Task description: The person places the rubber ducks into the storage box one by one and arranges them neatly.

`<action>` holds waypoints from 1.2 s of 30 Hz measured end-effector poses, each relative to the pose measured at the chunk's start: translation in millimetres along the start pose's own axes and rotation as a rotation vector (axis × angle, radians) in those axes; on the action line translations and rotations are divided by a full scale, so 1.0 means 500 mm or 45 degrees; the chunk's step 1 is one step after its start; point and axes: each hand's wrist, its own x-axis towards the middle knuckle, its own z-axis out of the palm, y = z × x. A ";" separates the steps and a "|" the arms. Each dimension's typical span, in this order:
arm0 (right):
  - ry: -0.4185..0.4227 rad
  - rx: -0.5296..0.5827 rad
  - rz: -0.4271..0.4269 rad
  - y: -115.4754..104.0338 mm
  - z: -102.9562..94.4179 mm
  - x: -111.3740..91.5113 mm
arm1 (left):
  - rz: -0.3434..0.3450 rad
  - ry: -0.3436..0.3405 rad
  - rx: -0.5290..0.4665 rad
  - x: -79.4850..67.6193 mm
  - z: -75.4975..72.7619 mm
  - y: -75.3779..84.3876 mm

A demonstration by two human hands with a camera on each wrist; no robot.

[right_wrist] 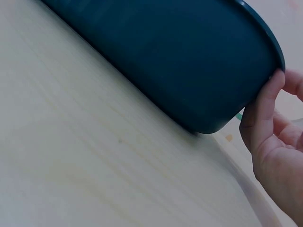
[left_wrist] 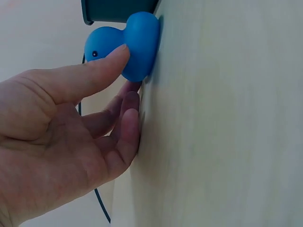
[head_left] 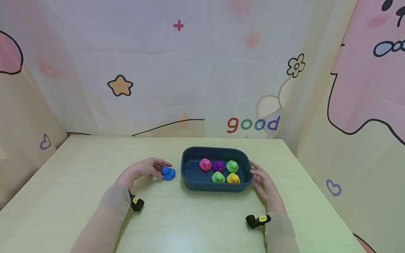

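Note:
A blue toy duck (head_left: 169,174) rests on the table, left of a dark blue rectangular bin (head_left: 213,187). My left hand (head_left: 146,168) is around the duck, its thumb (left_wrist: 97,78) overlapping the duck's side in the left wrist view. The other fingers are loosely bent and reach past its far side, partly hidden. At the bin's right end, my right hand (head_left: 265,184) touches the outer wall with relaxed fingers near the rim. Inside the bin sit a pink duck (head_left: 205,164), a purple duck (head_left: 219,166), a yellow duck (head_left: 233,178) and two green ducks (head_left: 232,166).
The pale wooden table (head_left: 190,221) runs back to a printed fabric backdrop (head_left: 177,70), with fabric walls at both sides. A black camera (head_left: 136,203) is worn on the left wrist, another black camera (head_left: 255,221) on the right.

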 end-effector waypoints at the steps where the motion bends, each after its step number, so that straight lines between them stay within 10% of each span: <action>1: -0.006 0.003 -0.002 0.000 0.000 0.000 | 0.000 0.001 0.007 0.001 0.000 -0.001; 18: -0.006 0.011 0.001 -0.001 -0.001 0.001 | -0.016 0.061 0.082 0.009 0.003 -0.011; 36: -0.002 -0.015 0.001 0.002 0.001 0.001 | -0.075 0.240 -0.230 -0.023 0.021 0.013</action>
